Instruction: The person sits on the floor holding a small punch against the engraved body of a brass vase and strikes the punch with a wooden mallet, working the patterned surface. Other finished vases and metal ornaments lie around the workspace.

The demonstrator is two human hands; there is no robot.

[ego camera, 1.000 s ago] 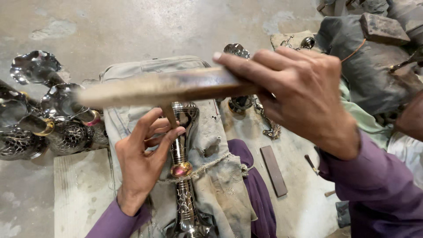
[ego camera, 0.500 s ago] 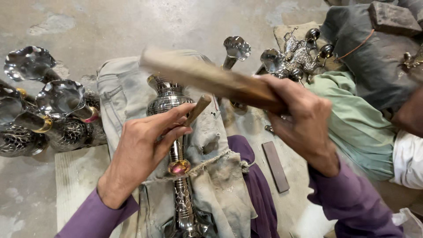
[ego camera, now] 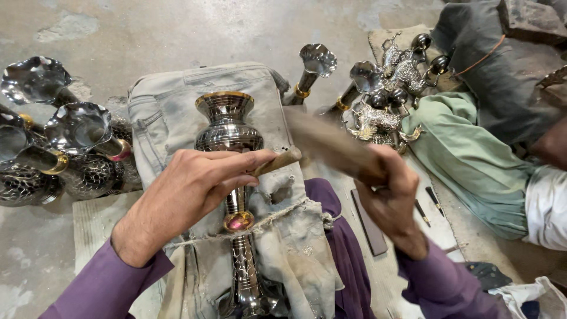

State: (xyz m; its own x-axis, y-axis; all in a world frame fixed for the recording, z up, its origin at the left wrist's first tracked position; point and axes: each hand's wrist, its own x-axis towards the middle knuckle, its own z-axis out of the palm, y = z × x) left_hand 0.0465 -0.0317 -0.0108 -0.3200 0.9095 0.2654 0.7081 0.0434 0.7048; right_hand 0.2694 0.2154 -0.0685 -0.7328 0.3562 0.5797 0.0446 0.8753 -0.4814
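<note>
On the grey cloth pad over the person's lap lies a tall silver vase with a gold rim, its mouth pointing away. Left hand rests over the vase stem, and its fingers are closed on a short wooden stick set against the metal. Right hand is closed around a blurred wooden mallet, just beside the stick. More silver vases lie on the concrete floor at the left.

Ruffled-rim chrome vases with gold collars crowd the concrete floor at left; small silver animal figurines cluster beside a folded green cloth at right.
</note>
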